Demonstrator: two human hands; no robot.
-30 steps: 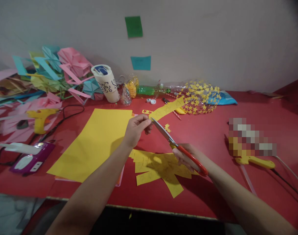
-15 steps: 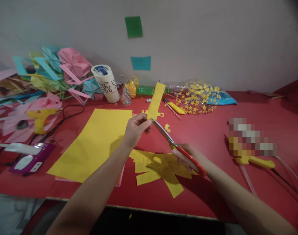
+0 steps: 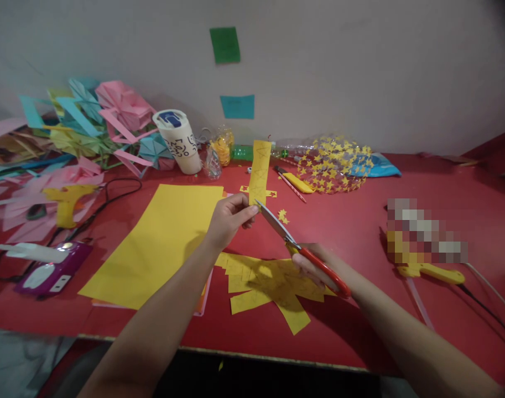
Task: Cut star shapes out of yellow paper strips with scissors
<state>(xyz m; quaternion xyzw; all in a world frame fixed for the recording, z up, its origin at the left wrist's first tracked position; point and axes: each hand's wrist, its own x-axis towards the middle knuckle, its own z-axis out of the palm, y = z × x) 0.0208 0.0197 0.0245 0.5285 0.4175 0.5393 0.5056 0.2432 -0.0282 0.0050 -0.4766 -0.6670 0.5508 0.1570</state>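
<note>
My left hand [image 3: 234, 216] pinches the lower end of a yellow paper strip [image 3: 260, 166] that stands upright and has star outlines drawn on it. In my right hand [image 3: 308, 264] are red-handled scissors [image 3: 324, 271], their blade tips touching the strip's lower end beside my left fingertips. Several yellow strips [image 3: 256, 301] lie fanned out below my hands. A few cut stars [image 3: 282, 215] and a small strip with star-shaped holes [image 3: 272, 194] lie beyond the scissors.
Large yellow sheets [image 3: 152, 243] lie at left, near a purple power strip [image 3: 53, 268] and a yellow glue gun [image 3: 67, 202]. A white tumbler [image 3: 180, 141] and folded paper shapes [image 3: 123, 110] stand behind. Another glue gun [image 3: 432, 272] is at right.
The yellow strip has turned from leaning right to nearly upright, its drawn stars now clearer. My hands and the scissors have barely moved.
</note>
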